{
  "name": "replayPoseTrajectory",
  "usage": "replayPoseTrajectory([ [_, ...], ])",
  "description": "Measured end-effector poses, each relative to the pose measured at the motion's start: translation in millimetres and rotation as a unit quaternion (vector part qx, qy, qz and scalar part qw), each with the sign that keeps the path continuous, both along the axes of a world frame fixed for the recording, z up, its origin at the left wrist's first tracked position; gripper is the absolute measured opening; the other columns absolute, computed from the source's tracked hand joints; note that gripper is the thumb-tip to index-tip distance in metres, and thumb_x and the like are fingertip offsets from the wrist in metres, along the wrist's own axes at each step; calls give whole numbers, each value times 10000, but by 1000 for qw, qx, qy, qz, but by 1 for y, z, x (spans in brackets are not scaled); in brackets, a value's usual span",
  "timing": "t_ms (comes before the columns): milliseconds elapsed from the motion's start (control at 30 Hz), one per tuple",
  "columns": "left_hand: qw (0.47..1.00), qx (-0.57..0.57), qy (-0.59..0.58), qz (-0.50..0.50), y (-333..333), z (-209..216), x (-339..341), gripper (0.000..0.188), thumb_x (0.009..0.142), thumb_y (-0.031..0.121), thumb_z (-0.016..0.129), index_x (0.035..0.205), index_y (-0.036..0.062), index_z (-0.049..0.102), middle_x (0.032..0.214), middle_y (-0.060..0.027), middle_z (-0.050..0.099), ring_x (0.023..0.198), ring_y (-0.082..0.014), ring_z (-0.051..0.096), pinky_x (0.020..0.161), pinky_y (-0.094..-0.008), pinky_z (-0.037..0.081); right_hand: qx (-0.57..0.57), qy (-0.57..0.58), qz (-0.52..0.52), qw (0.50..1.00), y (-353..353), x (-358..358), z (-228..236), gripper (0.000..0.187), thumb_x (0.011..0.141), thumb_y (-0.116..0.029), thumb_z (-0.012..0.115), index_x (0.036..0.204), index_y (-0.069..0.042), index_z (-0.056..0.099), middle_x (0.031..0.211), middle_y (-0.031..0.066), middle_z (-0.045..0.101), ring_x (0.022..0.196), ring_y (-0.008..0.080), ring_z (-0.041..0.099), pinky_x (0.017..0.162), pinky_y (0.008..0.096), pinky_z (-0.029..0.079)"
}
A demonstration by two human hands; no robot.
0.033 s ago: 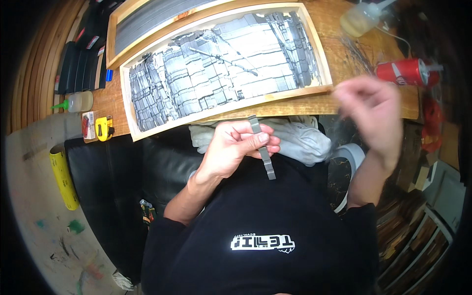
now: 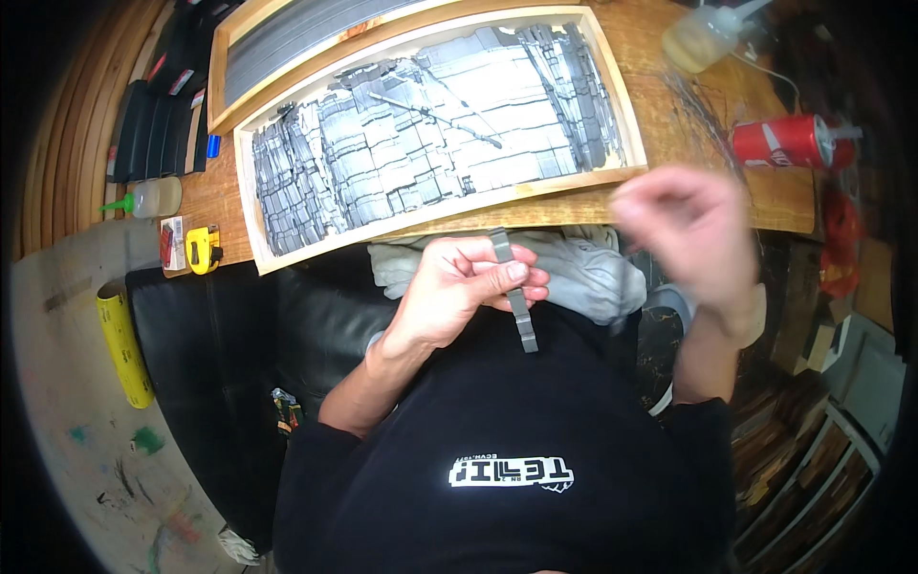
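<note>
Between the thumb and fingers of my left hand [image 2: 457, 292] is a narrow grey strip [image 2: 522, 321], made of short stepped pieces in a row. It slants over my black shirt, its lower end free. My right hand [image 2: 690, 225] is raised to the right of the strip, apart from it, by the near right corner of a wooden frame. Motion smears its fingers, so whether they hold anything is hidden. That shallow wooden frame [image 2: 251, 215] lies on the table, its panel [image 2: 402, 143] covered with grey and silvery flat pieces. Two thin dark sticks [image 2: 435, 119] lie across the panel.
A second wooden frame [image 2: 222, 72] lies behind. On the wooden table [image 2: 669, 105] are a squeeze bottle [image 2: 700, 38], a red can [image 2: 782, 142], a green-tipped bottle [image 2: 153, 198] and a yellow tape measure [image 2: 203, 250]. Grey cloth [image 2: 598, 277] hangs below the edge. A yellow roll [image 2: 124, 344] stands left.
My right hand has moved left and slightly nearer to me. The left hand and the grey strip have barely shifted.
</note>
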State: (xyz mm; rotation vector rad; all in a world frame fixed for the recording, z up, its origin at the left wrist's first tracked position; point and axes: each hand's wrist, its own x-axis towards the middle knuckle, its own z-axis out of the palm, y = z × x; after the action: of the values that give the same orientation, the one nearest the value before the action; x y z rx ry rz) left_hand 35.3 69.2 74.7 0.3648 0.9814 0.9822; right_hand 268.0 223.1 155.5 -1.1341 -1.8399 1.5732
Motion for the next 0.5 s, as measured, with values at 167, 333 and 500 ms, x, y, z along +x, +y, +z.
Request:
replayPoseTrajectory([
  [167, 999, 25, -15, -36, 0, -1, 10, 183, 1021, 112, 726, 1141, -22, 760, 1042, -144, 799, 952, -218, 786, 798, -308, 655, -220, 63, 8, 973, -52, -45, -48, 66, 993, -13, 732, 1013, 48, 720, 811, 60, 734, 656, 64, 674, 554, 217, 541],
  [333, 997, 32, 25, -65, -1, -7, 9, 186, 1017, 147, 745, 1117, -9, 768, 1014, -115, 797, 860, -145, 761, 729, -276, 638, -140, 69, -6, 988, -66, -43, -60, 139, 974, -68, 775, 1016, 34, 692, 791, 59, 714, 607, 82, 662, 520, 227, 520],
  [500, 1000, -2, -11, 28, -7, -9, 6, 201, 1041, 147, 712, 1175, -1, 735, 1037, -130, 794, 930, -217, 791, 697, -253, 642, -25, 12, 99, 995, -82, -5, -60, 417, 844, -153, 914, 1143, 7, 672, 1012, 91, 726, 833, 135, 716, 655, 272, 571],
])
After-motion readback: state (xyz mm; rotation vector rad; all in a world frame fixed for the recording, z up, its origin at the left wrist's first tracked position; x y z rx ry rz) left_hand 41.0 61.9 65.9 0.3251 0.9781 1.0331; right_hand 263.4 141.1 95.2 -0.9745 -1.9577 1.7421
